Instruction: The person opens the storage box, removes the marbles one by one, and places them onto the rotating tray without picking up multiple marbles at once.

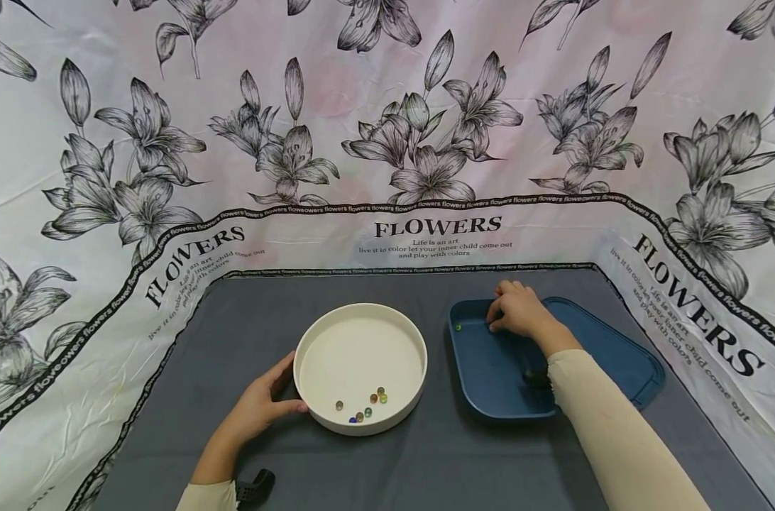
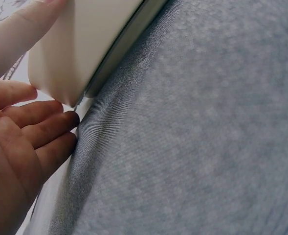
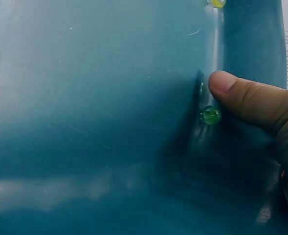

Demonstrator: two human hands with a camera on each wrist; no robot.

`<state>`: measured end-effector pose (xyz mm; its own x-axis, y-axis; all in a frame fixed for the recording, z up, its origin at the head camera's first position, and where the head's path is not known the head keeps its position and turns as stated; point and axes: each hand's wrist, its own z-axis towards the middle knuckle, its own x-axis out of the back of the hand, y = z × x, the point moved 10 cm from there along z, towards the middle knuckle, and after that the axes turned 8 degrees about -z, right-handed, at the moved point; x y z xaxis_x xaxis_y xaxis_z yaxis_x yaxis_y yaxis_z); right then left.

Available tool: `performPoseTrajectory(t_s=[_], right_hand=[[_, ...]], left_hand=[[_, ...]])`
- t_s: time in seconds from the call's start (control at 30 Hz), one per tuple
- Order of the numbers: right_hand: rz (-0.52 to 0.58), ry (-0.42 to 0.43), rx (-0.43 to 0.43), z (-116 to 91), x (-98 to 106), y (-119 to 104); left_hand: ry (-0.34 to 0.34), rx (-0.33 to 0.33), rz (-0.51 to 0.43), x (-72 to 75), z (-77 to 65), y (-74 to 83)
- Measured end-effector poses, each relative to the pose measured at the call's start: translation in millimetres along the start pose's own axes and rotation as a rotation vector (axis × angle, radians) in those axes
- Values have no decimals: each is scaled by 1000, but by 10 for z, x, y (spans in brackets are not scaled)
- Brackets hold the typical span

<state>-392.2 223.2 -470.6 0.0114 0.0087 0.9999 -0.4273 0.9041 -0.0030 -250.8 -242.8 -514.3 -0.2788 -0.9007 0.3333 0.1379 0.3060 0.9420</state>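
Note:
A round cream dish stands at centre, several glass marbles lying in its front half. My left hand rests against the dish's left outer wall, thumb in front and fairly straight fingers farther back, as the left wrist view also shows. Inside a blue rectangular tray, my right hand reaches down at the back wall, fingers bent. In the right wrist view its thumb is beside a green marble along the tray's edge; the other fingers are hidden. A yellow-green marble sits farther along that edge.
Another blue piece, with a rounded end, lies to the right of the tray, partly behind the right forearm. Grey cloth covers the table, bordered by white flower-printed fabric. A black wrist device shows by the left sleeve.

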Motion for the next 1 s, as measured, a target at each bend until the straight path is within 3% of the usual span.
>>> performPoseTrajectory(t_s=[0.33, 1.0], right_hand=[[44, 118, 6, -85, 293, 0], [134, 249, 95, -175, 752, -412]], left_hand=[[-3, 4, -8, -22, 5, -1], [16, 12, 28, -19, -2, -29]])
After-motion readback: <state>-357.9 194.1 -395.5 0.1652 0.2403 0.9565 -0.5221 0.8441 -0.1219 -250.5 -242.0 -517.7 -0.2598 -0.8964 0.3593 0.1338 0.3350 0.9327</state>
